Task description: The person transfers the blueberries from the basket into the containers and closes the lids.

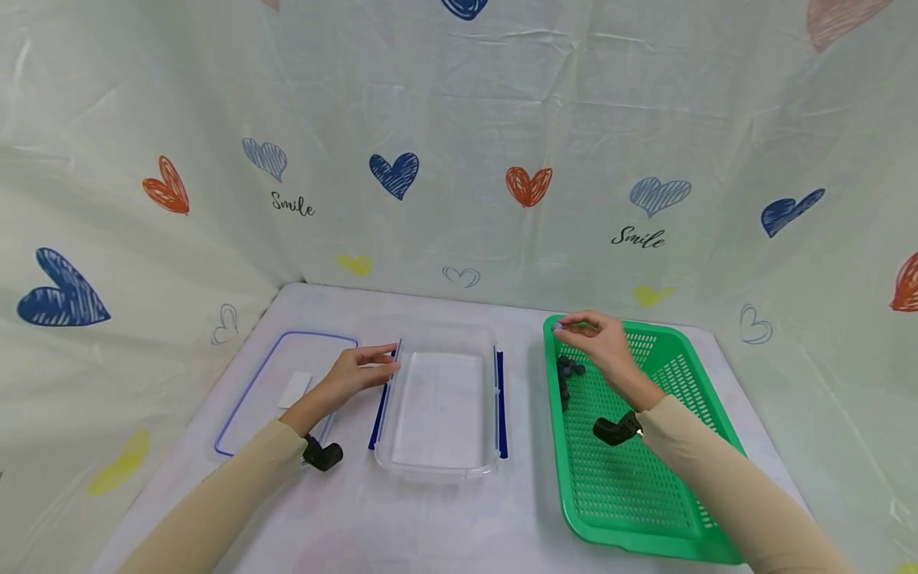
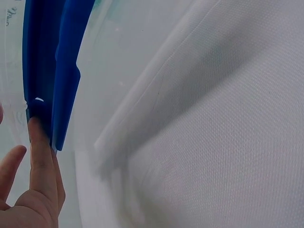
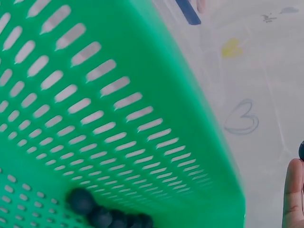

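While the left sleeve (image 1: 222, 486) and right sleeve (image 1: 717, 470) enter from the near side, a black wrist camera (image 1: 324, 454) below each hand, the surface (image 1: 423, 526) spreads out before both. Beneath the right hand (image 1: 595, 341) and forearm lies the green basket (image 1: 634, 498), its slotted floor stretching back toward the wearer. Just nearer than the right fingertips, dark blueberries (image 1: 566, 371) cluster along the basket's left wall. The right hand pinches one small dark berry (image 3: 301, 151) at its fingertips, above the basket's far left corner. The left hand (image 1: 355, 373) is extended, fingers nearly straight against the blue left latch (image 2: 66, 95) and thumb apart; the clear container (image 1: 439, 472) lies just to its right. Beneath and left of that hand rests the clear lid (image 1: 261, 406), blue-edged, bearing a white rectangle (image 1: 296, 389).

Good handling of the berry would seem to call for a light pinch, since firm pressure could bruise it or make it slip; the left hand need only steady the container.

Of the edges, the basket's raised rim and the outward-standing right latch (image 1: 501, 406) deserve clearance. A strip of surface between the hands, separating basket from container, gives sideways room. Beyond both hands, the heart-printed backdrop (image 1: 459, 104) rises near the basket's far end, limiting forward reach.
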A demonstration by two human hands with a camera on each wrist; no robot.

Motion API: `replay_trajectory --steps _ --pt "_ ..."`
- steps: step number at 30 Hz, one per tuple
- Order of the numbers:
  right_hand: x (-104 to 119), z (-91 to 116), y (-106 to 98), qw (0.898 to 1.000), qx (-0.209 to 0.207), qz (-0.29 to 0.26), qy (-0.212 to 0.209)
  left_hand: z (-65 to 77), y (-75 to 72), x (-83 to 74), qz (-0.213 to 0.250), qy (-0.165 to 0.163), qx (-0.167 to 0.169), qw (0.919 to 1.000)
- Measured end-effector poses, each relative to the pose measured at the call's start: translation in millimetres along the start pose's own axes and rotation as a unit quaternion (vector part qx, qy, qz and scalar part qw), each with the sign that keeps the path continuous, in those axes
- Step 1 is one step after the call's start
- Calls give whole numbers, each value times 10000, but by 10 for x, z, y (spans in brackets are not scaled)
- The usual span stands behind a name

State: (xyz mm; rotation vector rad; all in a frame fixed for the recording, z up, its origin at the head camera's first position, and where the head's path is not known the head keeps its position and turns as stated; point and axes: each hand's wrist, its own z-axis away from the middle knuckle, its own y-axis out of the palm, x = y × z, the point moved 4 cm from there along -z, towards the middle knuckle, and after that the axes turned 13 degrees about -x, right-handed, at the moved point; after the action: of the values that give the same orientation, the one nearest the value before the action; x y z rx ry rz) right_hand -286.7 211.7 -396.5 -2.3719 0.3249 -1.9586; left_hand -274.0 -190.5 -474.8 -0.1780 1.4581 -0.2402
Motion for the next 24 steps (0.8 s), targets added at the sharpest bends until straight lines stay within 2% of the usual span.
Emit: replay_trajectory --steps 16,24 --pt "89 -58 410 9995 289 47 120 -3 8 31 -84 -205 -114 9997" --pt "104 -71 590 9992 386 59 86 0 -4 11 -124 -67 -99 9999"
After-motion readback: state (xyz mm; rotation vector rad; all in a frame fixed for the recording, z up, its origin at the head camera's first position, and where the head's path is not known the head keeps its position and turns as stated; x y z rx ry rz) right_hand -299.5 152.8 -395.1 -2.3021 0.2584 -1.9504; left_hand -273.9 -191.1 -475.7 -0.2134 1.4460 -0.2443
